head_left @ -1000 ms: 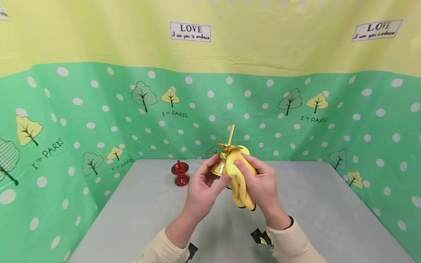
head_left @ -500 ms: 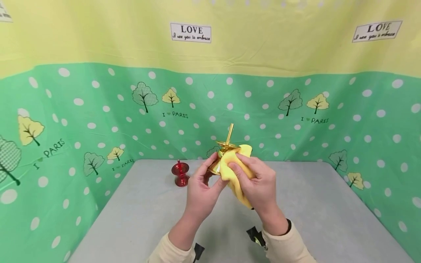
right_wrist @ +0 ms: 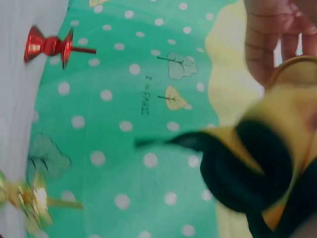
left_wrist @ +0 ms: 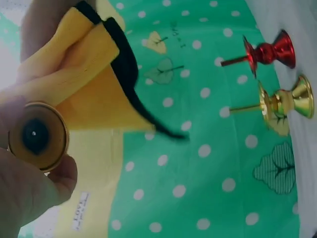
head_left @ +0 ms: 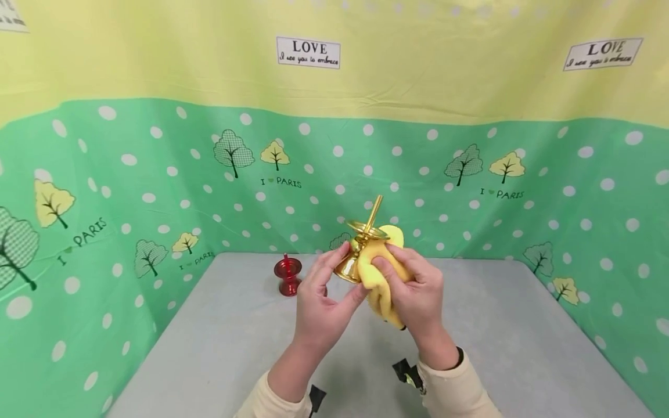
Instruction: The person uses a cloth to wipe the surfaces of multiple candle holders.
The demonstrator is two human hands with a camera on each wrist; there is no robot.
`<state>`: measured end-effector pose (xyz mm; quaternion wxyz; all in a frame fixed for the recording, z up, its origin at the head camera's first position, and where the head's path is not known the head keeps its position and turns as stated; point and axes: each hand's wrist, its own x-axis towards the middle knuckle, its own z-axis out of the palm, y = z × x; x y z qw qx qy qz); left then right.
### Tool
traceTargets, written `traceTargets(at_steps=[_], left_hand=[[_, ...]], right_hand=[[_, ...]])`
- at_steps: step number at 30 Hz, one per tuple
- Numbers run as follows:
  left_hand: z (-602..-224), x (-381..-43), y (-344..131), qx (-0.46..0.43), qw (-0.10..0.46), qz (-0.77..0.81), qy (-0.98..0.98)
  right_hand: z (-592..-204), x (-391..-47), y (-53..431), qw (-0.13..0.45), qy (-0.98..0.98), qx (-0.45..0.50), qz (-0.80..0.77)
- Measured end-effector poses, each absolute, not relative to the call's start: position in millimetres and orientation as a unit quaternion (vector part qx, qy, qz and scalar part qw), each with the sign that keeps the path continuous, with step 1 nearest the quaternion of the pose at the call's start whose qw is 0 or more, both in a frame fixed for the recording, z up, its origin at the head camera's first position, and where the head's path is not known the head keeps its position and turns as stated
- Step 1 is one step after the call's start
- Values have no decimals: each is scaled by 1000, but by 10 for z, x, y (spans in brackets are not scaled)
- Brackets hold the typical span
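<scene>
A shiny gold candle holder (head_left: 346, 269) with a wide dish and a long spike is held up above the table, its spike leaning right. My left hand (head_left: 323, 305) grips its flared base between fingers and thumb. In the left wrist view the underside of that base (left_wrist: 44, 134) faces the camera. With fingers and thumb, my right hand (head_left: 420, 293) pinches a yellow cloth (head_left: 372, 268) against the holder's right side, bunched round the stem and base. The cloth's dark-edged corner (left_wrist: 126, 64) hangs loose. Part of the stem is covered by the cloth.
On the grey table (head_left: 235, 348), a red candle holder (head_left: 288, 273) stands at the back left. A second gold candle holder (left_wrist: 285, 103) stands on the table in both wrist views, hidden in the head view. A patterned green and yellow curtain (head_left: 397, 162) encloses the table's back and sides.
The yellow cloth has slid left over the base and then back right, uncovering more gold. The held candle holder now leans further right. The red one has stayed in place.
</scene>
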<state>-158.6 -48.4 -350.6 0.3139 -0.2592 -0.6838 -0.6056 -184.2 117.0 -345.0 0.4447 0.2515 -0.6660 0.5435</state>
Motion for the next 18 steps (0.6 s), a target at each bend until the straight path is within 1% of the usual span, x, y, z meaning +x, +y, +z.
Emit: traceTargets(at_steps=[2, 6, 10, 12, 13, 15, 16, 18], left_hand=[[-3483, -1565, -490, -262, 277, -642, -665], [-3465, -1559, -499, -239, 176, -709, -640], [-3481, -1601, -535, -255, 88, -741, -615], [-3492, -1628, -543, -261, 58, -749, -607], [-3498, -1642, -540, -257, 50, -752, -605], [-3515, -1674, -526, -249, 68, -745, -616], [-3527, -1687, -517, -244, 88, -737, -624], [-3553, -1698, -502, -244, 149, -709, -645]], right_hand=[[-3454, -1851, 1169, 402, -663, 222, 591], [-3460, -1841, 1189, 318, -670, 159, 652], [-3477, -1855, 1223, 268, -655, 139, 692], [-3485, -1862, 1239, 253, -648, 125, 708], [-3489, -1865, 1245, 251, -648, 120, 709], [-3499, -1862, 1249, 268, -660, 125, 691], [-3513, -1860, 1249, 290, -671, 140, 668], [-3530, -1848, 1241, 348, -690, 189, 605]])
